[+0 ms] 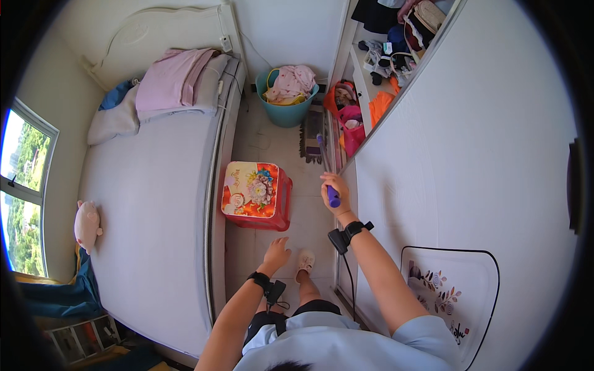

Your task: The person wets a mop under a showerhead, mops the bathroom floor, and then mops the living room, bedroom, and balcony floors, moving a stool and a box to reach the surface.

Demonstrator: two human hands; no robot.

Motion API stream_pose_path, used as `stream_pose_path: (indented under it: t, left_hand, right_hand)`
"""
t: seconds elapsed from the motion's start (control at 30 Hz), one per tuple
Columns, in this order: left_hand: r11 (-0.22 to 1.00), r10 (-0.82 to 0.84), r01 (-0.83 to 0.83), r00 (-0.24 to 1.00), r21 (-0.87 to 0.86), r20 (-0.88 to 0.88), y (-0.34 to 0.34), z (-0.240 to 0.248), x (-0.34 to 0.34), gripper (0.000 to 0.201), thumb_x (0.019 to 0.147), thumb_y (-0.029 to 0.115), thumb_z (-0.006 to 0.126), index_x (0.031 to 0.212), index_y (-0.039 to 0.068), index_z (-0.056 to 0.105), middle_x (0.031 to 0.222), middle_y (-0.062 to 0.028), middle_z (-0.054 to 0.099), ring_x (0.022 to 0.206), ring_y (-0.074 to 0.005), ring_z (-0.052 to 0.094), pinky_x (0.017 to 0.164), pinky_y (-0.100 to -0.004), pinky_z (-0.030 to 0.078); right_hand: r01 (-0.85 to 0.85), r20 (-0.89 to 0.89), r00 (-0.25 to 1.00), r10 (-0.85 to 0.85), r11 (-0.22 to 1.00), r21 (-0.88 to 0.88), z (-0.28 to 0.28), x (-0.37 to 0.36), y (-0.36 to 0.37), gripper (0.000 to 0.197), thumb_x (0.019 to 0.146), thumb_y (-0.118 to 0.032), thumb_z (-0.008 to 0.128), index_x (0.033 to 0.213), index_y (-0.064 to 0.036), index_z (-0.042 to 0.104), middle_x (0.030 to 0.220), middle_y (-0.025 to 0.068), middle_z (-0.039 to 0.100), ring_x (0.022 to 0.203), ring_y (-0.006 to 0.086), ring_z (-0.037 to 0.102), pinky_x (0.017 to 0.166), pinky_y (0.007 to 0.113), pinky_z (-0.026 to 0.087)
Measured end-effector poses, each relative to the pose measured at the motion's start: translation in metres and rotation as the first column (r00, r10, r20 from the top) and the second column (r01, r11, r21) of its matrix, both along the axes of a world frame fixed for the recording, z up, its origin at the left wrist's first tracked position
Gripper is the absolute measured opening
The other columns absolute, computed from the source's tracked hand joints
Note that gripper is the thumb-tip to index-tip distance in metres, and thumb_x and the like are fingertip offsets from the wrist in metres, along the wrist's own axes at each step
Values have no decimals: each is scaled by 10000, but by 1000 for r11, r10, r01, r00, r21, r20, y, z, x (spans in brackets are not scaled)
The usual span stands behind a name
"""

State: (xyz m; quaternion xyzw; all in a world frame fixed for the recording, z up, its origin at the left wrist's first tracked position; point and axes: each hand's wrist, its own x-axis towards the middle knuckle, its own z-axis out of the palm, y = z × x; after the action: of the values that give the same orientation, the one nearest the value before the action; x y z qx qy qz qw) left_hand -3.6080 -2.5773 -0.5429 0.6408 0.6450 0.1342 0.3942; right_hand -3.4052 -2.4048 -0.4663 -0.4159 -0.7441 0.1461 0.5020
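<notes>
My right hand (335,187) is wrapped round a stick (334,196) with a purple grip. Its thin shaft points away from me beside the wardrobe's sliding door, and a purple piece shows at the far end. Lower and to the left, my left hand (276,255) hangs over the floor with nothing in it, fingers loosely stretched. Just beyond that hand stands a red stool (283,210) with a flower-printed top (250,190). Each wrist wears a black strap with a small device.
Along the left runs a bed (151,204) with a folded pink blanket (170,77). At the back, a teal tub (288,115) holds clothes, beside a fringed mat (314,136). A white sliding door (451,185) covers part of the wardrobe; bags and clothes fill its open side.
</notes>
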Motion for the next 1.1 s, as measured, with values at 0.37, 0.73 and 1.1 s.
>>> stream_pose_path:
  t: [0.37, 0.73, 1.1]
  left_hand:
    - [763, 542, -288, 774, -579, 329, 9, -108, -75, 426, 839, 260, 509, 1200, 35, 503, 1122, -173, 586, 1060, -291, 545, 904, -326, 422]
    - [325, 935, -296, -40, -898, 352, 79, -282, -140, 425, 803, 140, 596, 1195, 57, 454, 911, -82, 527, 744, -161, 531, 630, -329, 457]
    - [780, 608, -559, 569, -282, 553, 119, -364, -295, 695, 709, 386, 753, 1256, 126, 411, 1182, -80, 482, 988, -272, 527, 894, -518, 371]
  right_hand:
    - [197, 63, 980, -188, 949, -245, -58, -6, -122, 119, 735, -7, 642, 786, -38, 540, 996, 132, 607, 1080, 319, 551, 904, 393, 452]
    - [228, 185, 966, -179, 929, -292, -98, -109, -150, 157, 725, -7, 679, 842, -35, 578, 1063, 125, 597, 1127, 317, 523, 913, 390, 442]
    - [153, 111, 987, -118, 911, -384, -132, -212, -159, 217, 683, -33, 728, 843, -78, 588, 1096, 80, 586, 1149, 291, 506, 918, 375, 453]
